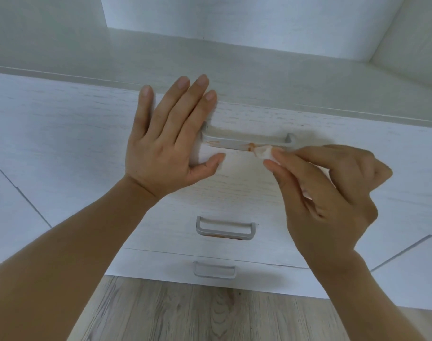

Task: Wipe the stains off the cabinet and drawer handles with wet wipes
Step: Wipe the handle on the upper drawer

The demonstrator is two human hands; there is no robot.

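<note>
The person is in the middle of wiping the top drawer handle [247,141], which sits in the middle of the frame. The right hand [328,193], at the middle right, pinches a scrunched wet wipe [264,152] between thumb and fingers and presses it on the right part of that handle. An orange-brown stain [251,145] shows just left of the wipe, and a fainter smear [211,143] sits near the handle's left end.

The left hand [165,141] lies flat and relaxed on the top drawer [87,134], fingers straight, holding nothing. It covers the handle's left end.

I think the next move is to rub the wipe leftward along the bar, over both marks.

Lower down, the middle handle [225,228] has orange spots along its bottom edge, so it looks like it needs a wipe too. The bottom handle [214,269] looks clean, though it is small.

All the drawers are shut, so I cannot tell what is inside them.
</note>
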